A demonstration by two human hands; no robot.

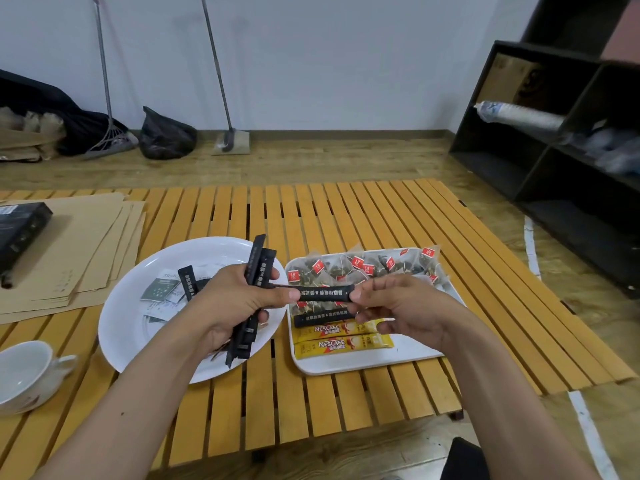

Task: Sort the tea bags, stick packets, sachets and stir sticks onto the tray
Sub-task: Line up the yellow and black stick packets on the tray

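right grip (398, 306) pinches a light, slippery black stick packet (325, 293) by its end; left grip (239, 299) clutches a bundle (252, 271).

"NESCAFE" in red on 2 yellow stick packets (343, 344) on tray (363, 365); other print unreadable.

From my feed, a plain white wall (311, 46) runs across twelve o'clock, meeting a wood-plank floor (311, 161) at a brown skirting. Two long-handled cleaning tools (221, 98) lean against it, a black rubbish bag (166, 136) between them at eleven. A black cubby shelf (554, 150) stands at two o'clock. The slatted yellow wooden surface (346, 216) fills my lower view.
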